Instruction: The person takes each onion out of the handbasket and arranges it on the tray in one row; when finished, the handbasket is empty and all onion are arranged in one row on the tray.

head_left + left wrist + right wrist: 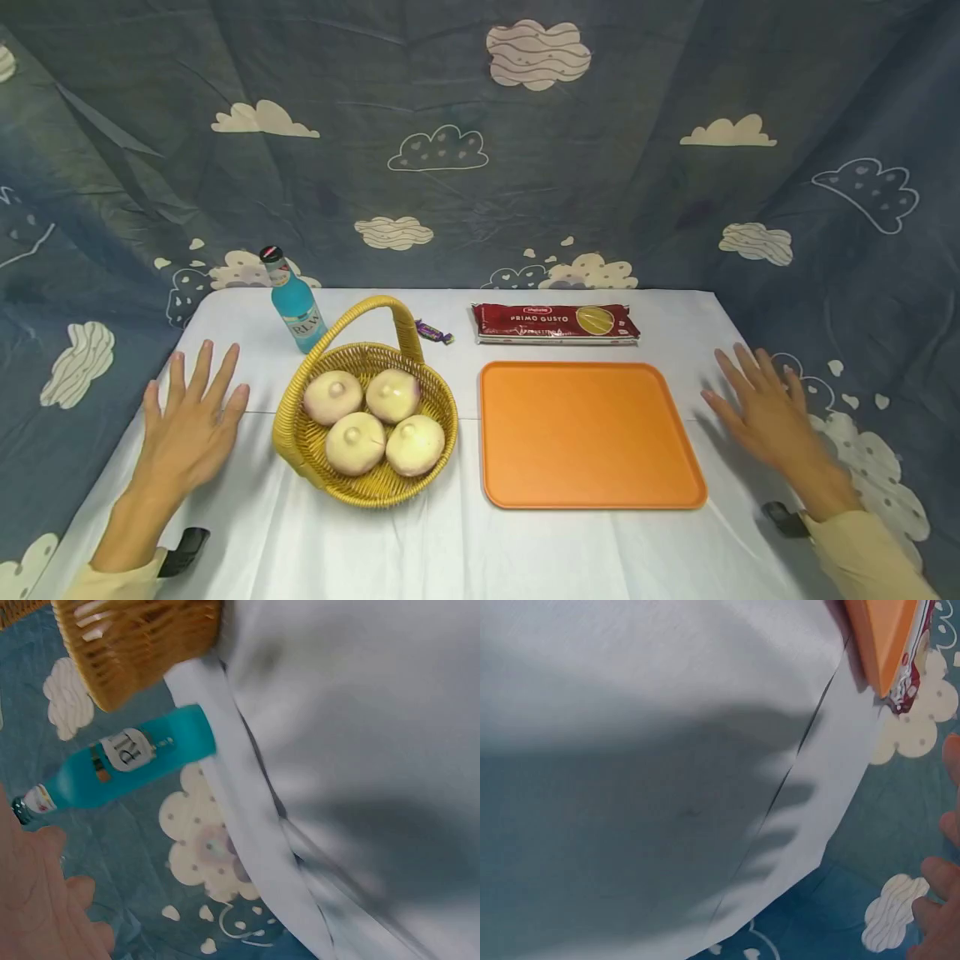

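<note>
My left hand (186,433), fingers spread and holding nothing, is over the left side of the white table, left of a yellow wicker basket (363,500). Several pale, round, purple-tinged turnips (356,443) lie inside that basket, whose handle arches over its left and back sides. Behind it stands a bottle of blue drink (298,302) with a dark cap; in the left wrist view the bottle (135,759) appears beyond my fingers. On the other side, my right hand (776,421) is likewise spread and holds nothing, to the right of an orange tray (588,433).
Behind the tray lies a red pack of spaghetti (555,323). A small purple wrapped candy (433,332) sits between pack and bottle. White cloth covers the table (540,550), and a dark blue cloud-print curtain (465,208) hangs behind and along both sides.
</note>
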Action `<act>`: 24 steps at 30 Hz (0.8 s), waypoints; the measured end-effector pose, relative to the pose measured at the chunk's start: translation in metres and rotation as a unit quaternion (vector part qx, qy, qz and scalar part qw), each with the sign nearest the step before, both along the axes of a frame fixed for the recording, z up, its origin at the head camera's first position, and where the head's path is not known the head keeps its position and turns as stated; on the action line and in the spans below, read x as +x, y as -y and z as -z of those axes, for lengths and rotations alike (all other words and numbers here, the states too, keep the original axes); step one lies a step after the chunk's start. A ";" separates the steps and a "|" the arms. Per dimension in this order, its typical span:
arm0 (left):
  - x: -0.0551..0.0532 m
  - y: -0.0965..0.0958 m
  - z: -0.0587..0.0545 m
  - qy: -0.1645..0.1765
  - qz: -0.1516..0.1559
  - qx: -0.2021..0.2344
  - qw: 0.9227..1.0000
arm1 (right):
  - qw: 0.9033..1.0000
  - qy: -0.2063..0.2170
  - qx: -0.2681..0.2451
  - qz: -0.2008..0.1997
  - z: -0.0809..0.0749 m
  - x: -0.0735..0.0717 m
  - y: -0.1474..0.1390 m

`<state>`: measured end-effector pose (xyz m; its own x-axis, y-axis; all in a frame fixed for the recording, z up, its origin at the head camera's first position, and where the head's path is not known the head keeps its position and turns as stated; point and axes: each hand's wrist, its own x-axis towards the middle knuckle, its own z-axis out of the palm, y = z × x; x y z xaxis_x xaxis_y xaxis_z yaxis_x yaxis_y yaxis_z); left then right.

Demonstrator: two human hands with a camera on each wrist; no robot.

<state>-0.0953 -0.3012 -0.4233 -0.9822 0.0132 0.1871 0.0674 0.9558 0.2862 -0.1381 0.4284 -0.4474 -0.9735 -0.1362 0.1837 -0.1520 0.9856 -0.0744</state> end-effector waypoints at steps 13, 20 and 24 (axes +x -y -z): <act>-0.002 -0.023 0.000 -0.009 0.066 0.054 0.996 | 0.999 -0.006 0.002 -0.032 -0.009 -0.008 0.029; -0.003 -0.030 0.005 0.022 0.106 0.143 0.984 | 0.999 0.001 0.009 -0.049 -0.012 -0.011 0.048; -0.004 -0.031 0.012 0.056 0.128 0.227 0.964 | 0.998 0.001 0.013 -0.056 -0.012 -0.013 0.059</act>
